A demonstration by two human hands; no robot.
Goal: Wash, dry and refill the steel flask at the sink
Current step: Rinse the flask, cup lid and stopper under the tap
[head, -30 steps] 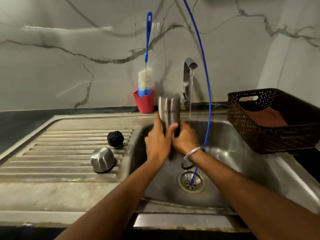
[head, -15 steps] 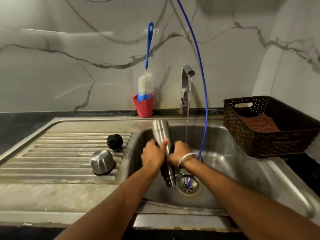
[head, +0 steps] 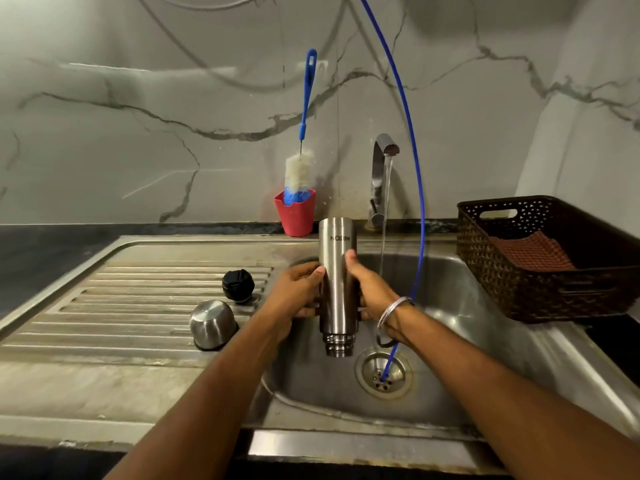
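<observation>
Two hands (head: pixel 334 292) gripping inverted steel flask (head: pixel 336 271) between them, over sink (head: pixel 467 327)

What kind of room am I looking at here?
Most likely a home kitchen, at the washing-up spot. A stainless steel sink with a ribbed draining board sits under a running chrome tap, with a blue-handled bottle brush in a red cup against the marble-look wall.
</observation>
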